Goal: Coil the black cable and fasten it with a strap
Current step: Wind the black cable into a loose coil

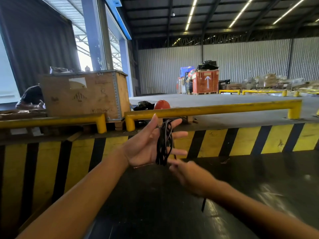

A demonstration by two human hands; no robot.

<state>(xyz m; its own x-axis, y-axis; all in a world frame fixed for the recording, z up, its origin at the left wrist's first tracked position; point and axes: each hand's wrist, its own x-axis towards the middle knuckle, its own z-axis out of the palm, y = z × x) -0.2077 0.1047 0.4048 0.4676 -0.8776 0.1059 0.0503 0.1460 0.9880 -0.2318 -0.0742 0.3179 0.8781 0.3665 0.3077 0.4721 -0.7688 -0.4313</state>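
Loosely across left hand (143, 145) (open): cable (164, 144)

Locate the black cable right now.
Head view, centre: the black cable is looped around the open left hand, just above the blurred right hand, before the yellow rail.

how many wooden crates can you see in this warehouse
2. A plywood crate stands at left behind the yellow rail. A red-orange crate with a white arrow sits far back by the corrugated wall. The clutter at far right may hide more.
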